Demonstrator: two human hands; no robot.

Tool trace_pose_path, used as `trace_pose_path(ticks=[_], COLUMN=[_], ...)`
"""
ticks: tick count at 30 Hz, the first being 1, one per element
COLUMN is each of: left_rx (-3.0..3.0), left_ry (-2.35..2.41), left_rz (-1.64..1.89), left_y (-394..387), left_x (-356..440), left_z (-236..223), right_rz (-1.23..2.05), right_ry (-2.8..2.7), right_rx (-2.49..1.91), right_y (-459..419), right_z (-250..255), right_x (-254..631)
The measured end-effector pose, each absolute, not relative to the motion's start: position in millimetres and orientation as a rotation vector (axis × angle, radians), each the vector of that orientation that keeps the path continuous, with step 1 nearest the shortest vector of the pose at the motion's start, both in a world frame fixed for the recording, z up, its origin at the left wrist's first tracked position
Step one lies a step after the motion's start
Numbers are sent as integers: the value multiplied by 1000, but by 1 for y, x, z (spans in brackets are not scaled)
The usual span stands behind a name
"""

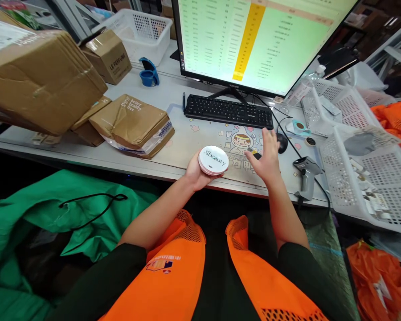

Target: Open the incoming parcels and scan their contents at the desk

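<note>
My left hand (196,174) is closed around a round white compact (213,160) with "beauty" printed on its lid, holding it just above the desk's front edge. My right hand (269,156) hovers over the cartoon desk mat (200,138), fingers spread, beside a small dark object with a yellow tip (255,154). A black mouse (282,142) lies just beyond its fingertips. The black keyboard (228,111) sits further back under the monitor (260,40).
Taped brown parcels (133,125) and a large cardboard box (36,76) fill the desk's left. A grey barcode scanner (306,174) lies right of my hand, next to white mesh baskets (364,178). A blue tape dispenser (149,73) stands behind. Green bags (53,218) lie below left.
</note>
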State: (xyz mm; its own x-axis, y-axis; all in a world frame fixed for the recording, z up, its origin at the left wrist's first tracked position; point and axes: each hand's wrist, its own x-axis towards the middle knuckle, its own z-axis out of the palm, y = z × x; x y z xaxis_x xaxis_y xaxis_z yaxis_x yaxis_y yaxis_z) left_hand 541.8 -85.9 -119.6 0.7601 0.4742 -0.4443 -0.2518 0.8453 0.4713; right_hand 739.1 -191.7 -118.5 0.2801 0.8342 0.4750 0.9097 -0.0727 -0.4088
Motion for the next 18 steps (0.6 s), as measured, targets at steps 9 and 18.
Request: trace_pose_path(ticks=[9, 18], left_rx=[368, 401], left_ry=[535, 596], left_rz=[458, 543], left_y=[-83, -95], left_x=[534, 543], left_z=[-122, -119], right_rz=[44, 214], right_ry=[-1685, -1804], right_rx=[-1864, -1619], right_y=[-197, -188], right_z=[-107, -106], right_x=[736, 671])
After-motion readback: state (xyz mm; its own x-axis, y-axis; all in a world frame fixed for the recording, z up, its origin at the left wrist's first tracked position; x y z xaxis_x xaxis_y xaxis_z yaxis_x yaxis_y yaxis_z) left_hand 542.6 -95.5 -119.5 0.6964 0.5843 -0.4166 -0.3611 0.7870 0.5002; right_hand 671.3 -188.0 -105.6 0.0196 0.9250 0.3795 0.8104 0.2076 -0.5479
